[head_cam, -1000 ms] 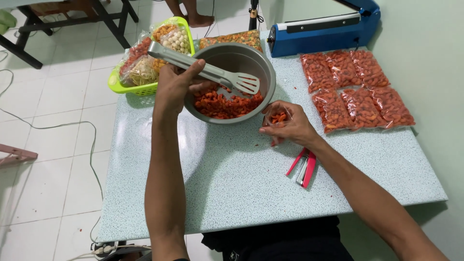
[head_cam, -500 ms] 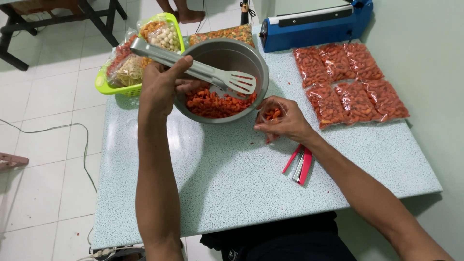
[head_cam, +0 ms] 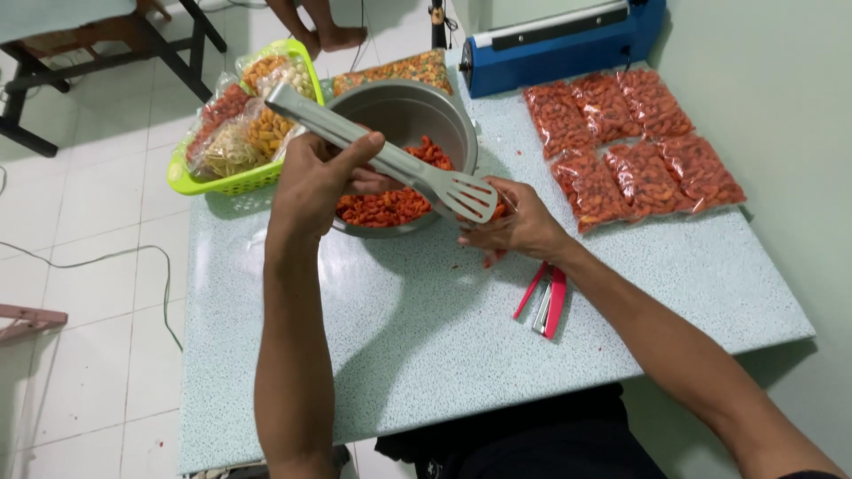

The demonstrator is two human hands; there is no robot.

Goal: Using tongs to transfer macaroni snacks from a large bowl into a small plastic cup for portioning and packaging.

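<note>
My left hand (head_cam: pixel 318 182) grips grey slotted tongs (head_cam: pixel 390 160), whose flat tip hangs over my right hand. A small clear bag of red snacks (head_cam: pixel 499 211) sits in my right hand (head_cam: pixel 519 222), just right of the metal bowl (head_cam: pixel 461 133). Red snack pieces (head_cam: pixel 390 204) fill the bowl's near side. Most of the bag is hidden behind the tongs and my fingers.
Several sealed bags of red snacks (head_cam: pixel 635 146) lie at the right. A blue heat sealer (head_cam: pixel 559 44) stands at the back. A green basket (head_cam: pixel 235 182) of mixed snack bags sits at the left edge. A pink stapler (head_cam: pixel 546 297) lies near my right wrist. Someone's bare feet (head_cam: pixel 324 35) stand beyond the table.
The tongs' tip has swung from over the bowl toward the right, to above the bag in my right hand. The camera has moved closer.
</note>
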